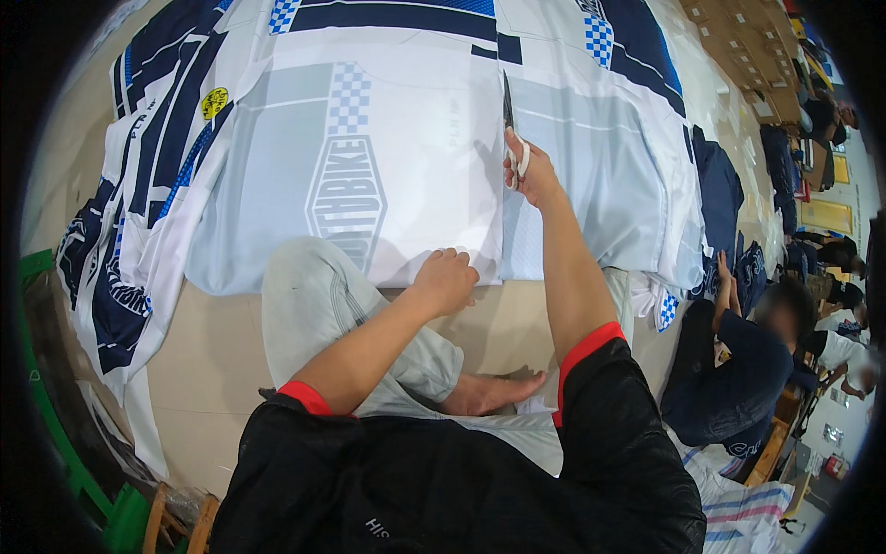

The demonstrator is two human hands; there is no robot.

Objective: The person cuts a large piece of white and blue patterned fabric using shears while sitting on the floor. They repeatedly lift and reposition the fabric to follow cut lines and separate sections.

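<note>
A wide sheet of printed fabric point(425, 185) is spread over the floor in front of me, its pale reverse side showing faint checks and lettering. My right hand point(529, 171) is closed around the white handles of a pair of scissors point(508, 102). Their dark blades point away from me along a straight line in the fabric, between two pale panels. At the near edge of the sheet, my left hand point(447, 283) has its fingers curled on the cloth, left of that line. Its fingertips are partly hidden.
More navy, white and blue printed fabric point(157, 222) is heaped at the left. A person in dark clothes point(738, 360) sits at the right beside dark folded cloth point(718, 180). Stacked cartons point(743, 46) stand at the far right, and a green frame point(55, 415) at the left edge.
</note>
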